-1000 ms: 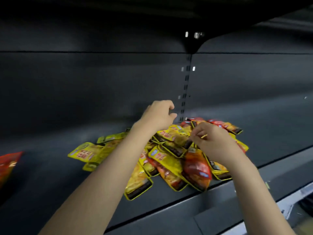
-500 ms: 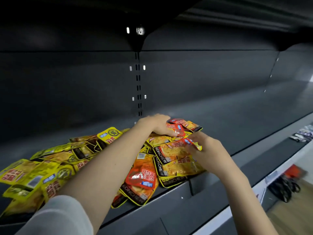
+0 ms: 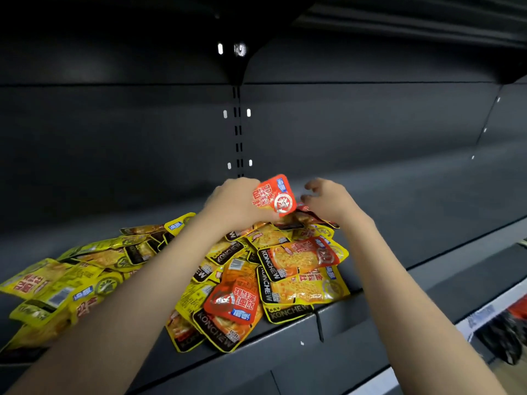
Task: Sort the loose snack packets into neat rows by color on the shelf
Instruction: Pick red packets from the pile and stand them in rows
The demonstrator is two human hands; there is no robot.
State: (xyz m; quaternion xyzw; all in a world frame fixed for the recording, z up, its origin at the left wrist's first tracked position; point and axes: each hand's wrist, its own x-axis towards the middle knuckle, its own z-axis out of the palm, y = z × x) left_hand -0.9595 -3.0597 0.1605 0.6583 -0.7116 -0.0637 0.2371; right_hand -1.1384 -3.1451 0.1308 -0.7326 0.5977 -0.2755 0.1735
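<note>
Above the pile (image 3: 256, 269), left hand (image 3: 236, 201) pinches red packet (image 3: 274, 195) upright; right hand (image 3: 328, 201) spread.

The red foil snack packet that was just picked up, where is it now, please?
In the head view, the red foil snack packet is held up by the left hand, above the packet pile, left of the right hand.

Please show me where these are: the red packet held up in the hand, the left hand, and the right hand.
red packet (image 3: 274, 196), head view: middle of its printed front.
left hand (image 3: 236, 199), head view: back of the hand gripping the packet.
right hand (image 3: 330, 199), head view: back of the hand.
</note>
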